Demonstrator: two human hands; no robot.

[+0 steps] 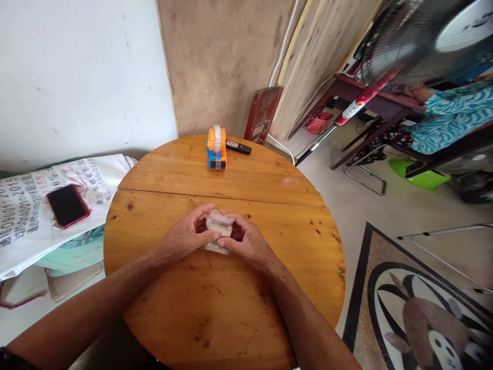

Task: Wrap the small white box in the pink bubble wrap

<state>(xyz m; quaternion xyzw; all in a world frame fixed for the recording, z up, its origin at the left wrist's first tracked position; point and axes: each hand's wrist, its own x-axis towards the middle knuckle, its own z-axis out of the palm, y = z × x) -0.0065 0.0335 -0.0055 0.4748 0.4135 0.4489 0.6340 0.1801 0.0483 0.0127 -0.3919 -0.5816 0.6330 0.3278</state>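
Note:
Both of my hands meet over the near half of a round wooden table point(165, 288). Between them is a small whitish packet in clear, crinkled wrap point(219, 224). My left hand point(191, 226) grips its left side, thumb laid across the front. From the right, my right hand point(246, 239) holds the same packet, its thumb tip close to the left thumb. Fingers behind the packet are partly hidden, and what the wrap contains cannot be made out. Farther back stands an orange and blue tape dispenser point(216, 149) with a roll of clear tape.
Beside the dispenser lies a black utility-knife-like object point(239, 147). A phone point(68, 205) rests on a white printed sack point(103, 177) at left. A wooden chair point(264, 113) stands behind the table. At right are a fan point(408, 46) and a person in a patterned blue sleeve point(454, 121).

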